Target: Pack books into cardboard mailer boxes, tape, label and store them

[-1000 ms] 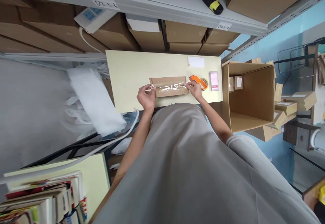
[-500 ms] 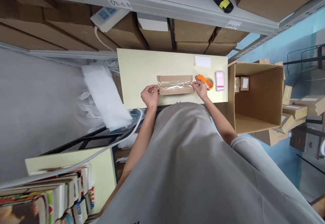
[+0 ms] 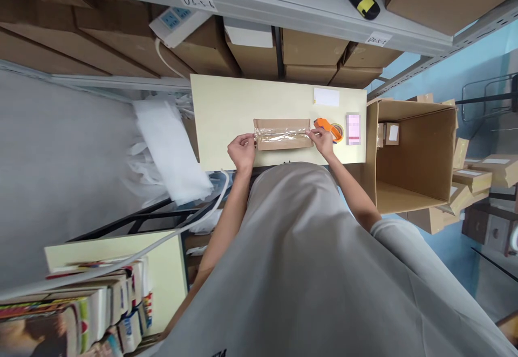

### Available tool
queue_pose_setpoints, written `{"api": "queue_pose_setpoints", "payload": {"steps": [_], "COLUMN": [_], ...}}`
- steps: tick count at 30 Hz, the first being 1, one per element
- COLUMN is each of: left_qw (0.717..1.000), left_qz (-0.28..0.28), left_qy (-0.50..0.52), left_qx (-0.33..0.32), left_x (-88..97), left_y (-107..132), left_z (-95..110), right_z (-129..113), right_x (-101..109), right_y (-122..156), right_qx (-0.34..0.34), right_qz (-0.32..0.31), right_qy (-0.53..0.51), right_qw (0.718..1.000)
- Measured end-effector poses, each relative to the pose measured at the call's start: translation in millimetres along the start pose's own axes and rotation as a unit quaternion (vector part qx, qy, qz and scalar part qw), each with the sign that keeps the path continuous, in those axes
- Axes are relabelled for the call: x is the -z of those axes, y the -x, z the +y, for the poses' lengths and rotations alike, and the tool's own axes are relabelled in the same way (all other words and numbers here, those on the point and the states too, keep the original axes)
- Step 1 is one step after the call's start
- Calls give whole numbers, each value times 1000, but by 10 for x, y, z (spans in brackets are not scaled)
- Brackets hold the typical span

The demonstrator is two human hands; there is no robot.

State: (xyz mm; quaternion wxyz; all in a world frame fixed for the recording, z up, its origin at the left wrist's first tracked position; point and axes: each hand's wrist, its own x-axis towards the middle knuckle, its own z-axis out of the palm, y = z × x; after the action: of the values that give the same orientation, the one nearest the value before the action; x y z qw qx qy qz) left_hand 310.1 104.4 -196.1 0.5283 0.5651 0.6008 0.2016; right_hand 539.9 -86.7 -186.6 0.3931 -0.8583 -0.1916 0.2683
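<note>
A flat cardboard box point(image 3: 279, 144) lies on the pale yellow tabletop point(image 3: 222, 98), with shiny clear packing tape point(image 3: 282, 133) running along its length. At the box's left end, my left hand point(image 3: 243, 152) is closed, thumb and forefinger pinched at the tape's end. My right hand point(image 3: 322, 142) has its thumb and forefinger pressed together at the tape's right end, touching the box. Just beyond the right hand sits an orange tape dispenser point(image 3: 326, 127) with a tape roll. What lies between the fingertips is small and partly hidden.
A white label point(image 3: 326, 97) and a pink-and-white pack point(image 3: 353, 129) lie on the tabletop. Right of it stands a large open carton point(image 3: 413, 157) with small boxes inside. White foam wrap point(image 3: 170, 152) hangs at the left. Books point(image 3: 101, 303) stand lower left; a shelf point(image 3: 259, 0) crosses overhead.
The view has shifted slightly, so everything sits a little further right. Both hands stay at the two ends of the box, with almost no movement against it.
</note>
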Motion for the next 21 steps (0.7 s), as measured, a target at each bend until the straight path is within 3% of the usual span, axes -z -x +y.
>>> {"api": "queue_pose_setpoints", "payload": {"steps": [21], "left_qw": [1000], "left_qz": [-11], "left_qy": [3], "left_qx": [0], "left_x": [10], "left_y": [-46], "left_z": [-47], "right_z": [71], "right_x": [-3], "right_y": [-34], "right_qx": [13], "right_qz": [-8], "right_qy": [-9], "right_qw": [1000]}}
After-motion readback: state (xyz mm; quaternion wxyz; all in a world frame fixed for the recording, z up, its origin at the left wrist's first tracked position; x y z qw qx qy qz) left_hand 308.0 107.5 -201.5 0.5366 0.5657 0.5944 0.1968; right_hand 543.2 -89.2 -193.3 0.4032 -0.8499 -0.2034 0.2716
